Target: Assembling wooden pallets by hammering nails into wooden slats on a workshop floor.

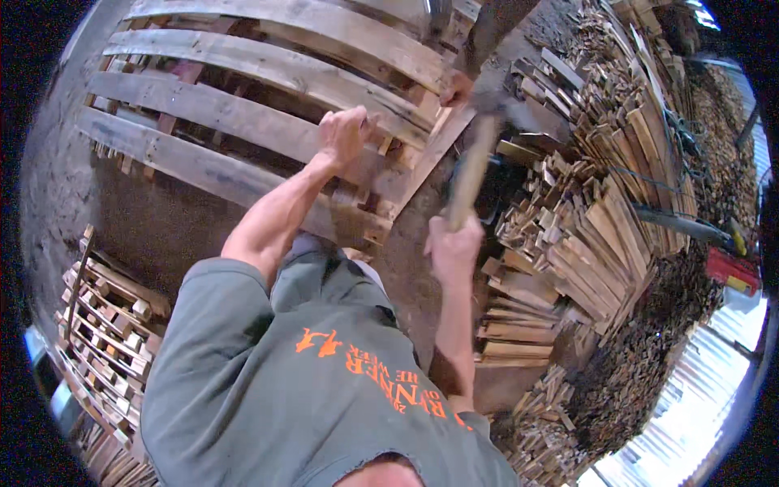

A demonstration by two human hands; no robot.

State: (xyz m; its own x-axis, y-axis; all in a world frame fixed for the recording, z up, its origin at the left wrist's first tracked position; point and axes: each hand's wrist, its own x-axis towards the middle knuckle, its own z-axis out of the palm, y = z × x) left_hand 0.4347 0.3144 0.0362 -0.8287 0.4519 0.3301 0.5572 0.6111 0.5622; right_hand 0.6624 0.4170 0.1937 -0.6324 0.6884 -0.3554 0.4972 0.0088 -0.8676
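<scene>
My right hand point(454, 245) grips the wooden handle of a hammer point(473, 174), which is raised with its head smeared by motion. My left hand point(344, 135) is closed in a fist-like pinch over the slats of a wooden pallet point(211, 111), close to its right end. Whatever its fingers hold, if anything, is hidden. A board point(430, 162) runs along the pallet's right end, between my two hands. At the far corner, another person's hand point(457, 88) touches the pallet's end.
Loose piles of cut boards point(596, 231) lie to the right, with a dark object point(487, 183) beside them. A stack of small wooden pieces point(109, 341) stands at the lower left. A red container point(733, 270) is at the far right. Bare dirt floor surrounds the pallet.
</scene>
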